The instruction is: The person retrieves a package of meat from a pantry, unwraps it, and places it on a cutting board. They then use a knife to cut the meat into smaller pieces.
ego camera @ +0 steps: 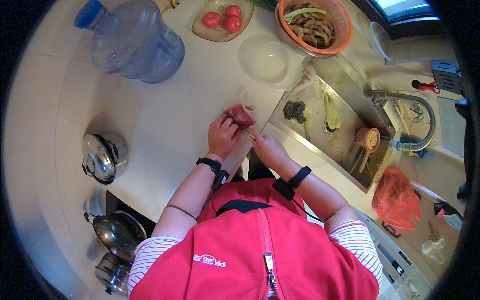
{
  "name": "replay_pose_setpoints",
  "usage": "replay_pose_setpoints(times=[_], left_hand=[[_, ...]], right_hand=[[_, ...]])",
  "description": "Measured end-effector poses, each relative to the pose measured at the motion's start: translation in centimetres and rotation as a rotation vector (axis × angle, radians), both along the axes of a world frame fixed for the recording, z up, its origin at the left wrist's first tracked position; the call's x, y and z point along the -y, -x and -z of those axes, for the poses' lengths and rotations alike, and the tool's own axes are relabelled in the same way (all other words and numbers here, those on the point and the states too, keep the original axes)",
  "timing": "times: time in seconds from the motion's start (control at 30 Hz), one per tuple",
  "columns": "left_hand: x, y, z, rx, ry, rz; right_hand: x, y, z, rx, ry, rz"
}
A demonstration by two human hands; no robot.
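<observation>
A piece of raw red meat (243, 116) with a pale strip on it lies near the front edge of the white counter (180, 131). My left hand (222, 135) presses on its near side with bent fingers, holding it against the counter. In my right hand (272, 150) is a thin knife (250, 134), angled up and left along the meat's near side. My fingers and the meat cover most of the blade, so how deep it sits cannot be told. Beyond the meat stands a translucent bowl (273, 67).
A large water jug (135, 45), a glass plate (202, 32) with three tomatoes (232, 24) and an orange colander (343, 33) stand farther back. To the right is a metal sink (348, 150) with vegetable scraps (332, 112). A lidded pot (99, 157) and a wok (116, 232) are left.
</observation>
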State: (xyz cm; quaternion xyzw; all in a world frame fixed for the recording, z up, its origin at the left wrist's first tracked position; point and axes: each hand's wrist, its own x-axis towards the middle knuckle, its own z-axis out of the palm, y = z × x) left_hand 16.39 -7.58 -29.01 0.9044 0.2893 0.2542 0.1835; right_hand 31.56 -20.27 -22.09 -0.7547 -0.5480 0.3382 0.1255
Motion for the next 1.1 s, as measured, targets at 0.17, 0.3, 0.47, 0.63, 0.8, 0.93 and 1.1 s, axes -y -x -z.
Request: replay_pose_setpoints(times=[0.17, 0.3, 0.47, 0.63, 0.8, 0.93, 1.1], left_hand=[[0.1, 0.3, 0.4, 0.067, 0.015, 0.023], [0.0, 0.7, 0.3, 0.065, 0.024, 0.049], [-0.2, 0.9, 0.2, 0.042, 0.054, 0.042], [-0.2, 0.8, 0.3, 0.050, 0.110, 0.039], [-0.3, 1.0, 0.2, 0.052, 0.065, 0.056], [-0.2, 1.1, 0.1, -0.004, 0.154, 0.058], [0.0, 1.1, -0.1, 0.048, 0.086, 0.067]], right_hand=[[0.3, -0.1, -0.7, 0.160, 0.014, -0.174], [-1.4, 0.6, 0.4, 0.175, -0.017, -0.181], [-1.0, 0.3, 0.6, 0.229, 0.069, -0.242], [-1.1, 0.5, 1.0, 0.259, -0.085, -0.190], [-0.9, 0.3, 1.1, 0.200, -0.034, -0.212], [-0.4, -0.1, 1.5, 0.227, -0.088, -0.204], [-0.1, 0.0, 1.6, 0.198, 0.033, -0.203]])
